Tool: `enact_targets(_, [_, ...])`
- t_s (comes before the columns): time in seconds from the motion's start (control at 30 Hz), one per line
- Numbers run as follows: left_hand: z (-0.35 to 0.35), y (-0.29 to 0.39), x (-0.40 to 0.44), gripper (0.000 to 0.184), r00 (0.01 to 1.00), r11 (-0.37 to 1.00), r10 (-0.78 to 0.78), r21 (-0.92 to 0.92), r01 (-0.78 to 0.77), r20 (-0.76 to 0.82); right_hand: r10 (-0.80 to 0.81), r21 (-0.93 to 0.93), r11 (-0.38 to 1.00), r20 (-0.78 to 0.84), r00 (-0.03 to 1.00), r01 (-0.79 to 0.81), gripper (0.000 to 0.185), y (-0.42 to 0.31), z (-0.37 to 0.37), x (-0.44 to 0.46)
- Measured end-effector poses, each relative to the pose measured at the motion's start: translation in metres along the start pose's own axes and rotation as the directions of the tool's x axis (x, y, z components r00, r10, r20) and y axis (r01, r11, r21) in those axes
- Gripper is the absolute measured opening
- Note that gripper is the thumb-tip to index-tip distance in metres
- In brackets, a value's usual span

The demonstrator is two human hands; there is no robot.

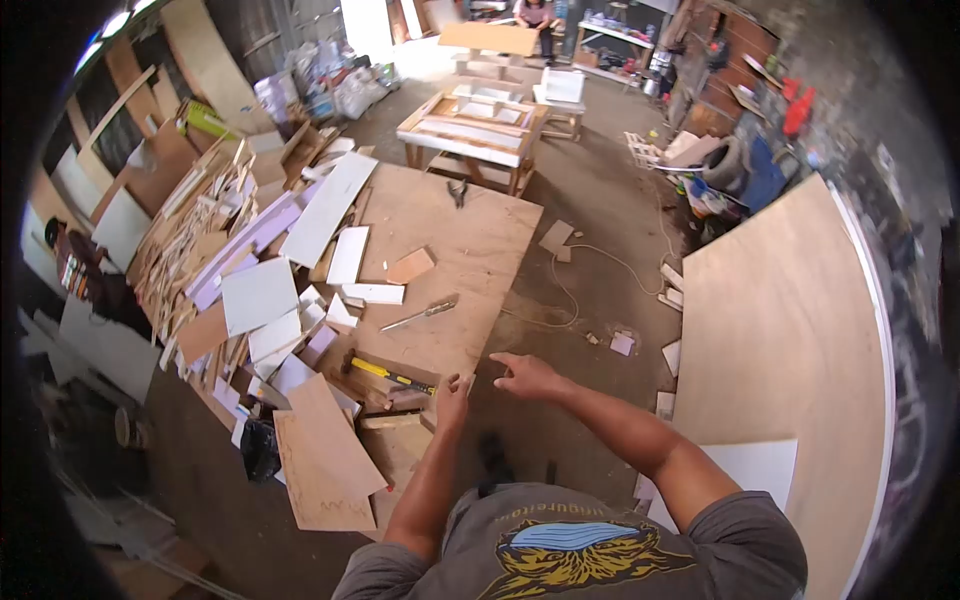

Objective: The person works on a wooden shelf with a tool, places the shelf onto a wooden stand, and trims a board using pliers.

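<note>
My left hand (453,402) is by the near right edge of the plywood table (440,240), its fingers curled together; whether anything small is in them is hidden. Just left of it lies a hammer (385,374) with a yellow and black handle. My right hand (525,377) hangs over the floor beyond the table's edge, index finger stretched out to the left, holding nothing. Farther up the table are a screwdriver (420,313) and black pliers (458,193). White and brown board pieces (260,297) are piled on the table's left part.
A large curved plywood sheet (790,340) stands on the right. Ahead is a wooden worktable (470,130) with panels. A cord (575,290) and scraps (622,343) lie on the floor. A person (537,18) sits far back; another person (85,265) is at the left.
</note>
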State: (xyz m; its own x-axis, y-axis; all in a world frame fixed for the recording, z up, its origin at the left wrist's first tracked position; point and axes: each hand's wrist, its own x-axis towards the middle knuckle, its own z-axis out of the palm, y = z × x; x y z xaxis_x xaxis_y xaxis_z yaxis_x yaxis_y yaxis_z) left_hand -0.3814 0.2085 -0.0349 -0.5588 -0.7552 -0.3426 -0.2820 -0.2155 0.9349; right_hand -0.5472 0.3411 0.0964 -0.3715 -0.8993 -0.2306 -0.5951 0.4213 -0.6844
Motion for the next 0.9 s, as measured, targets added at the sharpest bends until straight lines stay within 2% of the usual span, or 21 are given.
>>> enact_targets(0.07, [0.001,-0.013,0.025,0.058,0.993,0.996,-0.084,0.0,0.084,-0.08,0.008,-0.024,1.0,0.049,0.999,-0.007,0.064,0.019,-0.006,0.02])
enact_targets(0.17, [0.01,-0.028,0.051,0.058,0.942,0.992,-0.105,0.038,0.123,-0.319,0.017,-0.032,0.999,0.096,0.995,-0.014,0.061,0.041,-0.02,0.06])
enact_targets(0.27, [0.003,-0.074,0.079,0.058,0.841,0.922,-0.04,0.305,0.24,-0.54,-0.038,-0.049,0.998,0.152,0.988,0.046,0.059,0.062,-0.04,0.097])
enact_targets(0.33, [0.004,-0.065,0.077,0.053,0.809,0.912,-0.124,0.256,0.322,-0.575,-0.067,-0.017,0.997,0.232,0.97,0.073,0.057,0.066,-0.058,0.114])
enact_targets(0.4, [0.013,-0.021,0.057,0.047,0.771,0.928,-0.185,0.149,0.341,-0.609,-0.116,-0.018,0.992,0.24,0.964,0.123,0.054,0.096,-0.058,0.139])
enact_targets(0.47, [-0.005,-0.105,0.088,0.04,0.758,0.914,-0.193,0.168,0.37,-0.623,-0.157,-0.043,0.984,0.254,0.954,0.173,0.052,0.108,-0.079,0.166])
enact_targets(0.53, [0.03,-0.015,0.059,0.039,0.683,0.858,-0.158,0.243,0.452,-0.713,-0.166,-0.085,0.976,0.294,0.941,0.199,0.05,0.104,-0.115,0.179])
enact_targets(0.63, [0.043,-0.061,0.09,0.038,0.658,0.887,-0.091,0.239,0.395,-0.748,-0.253,-0.102,0.952,0.272,0.928,0.29,0.048,0.141,-0.124,0.219])
enact_targets(0.77, [0.067,-0.056,0.134,0.035,0.663,0.961,-0.101,0.099,0.258,-0.742,-0.219,-0.167,0.936,0.411,0.885,0.31,0.054,0.144,-0.138,0.265])
enact_targets(0.9, [0.076,-0.025,0.194,0.038,0.689,0.97,-0.236,-0.214,0.119,-0.685,-0.291,-0.117,0.913,0.484,0.825,0.39,0.057,0.135,-0.129,0.312])
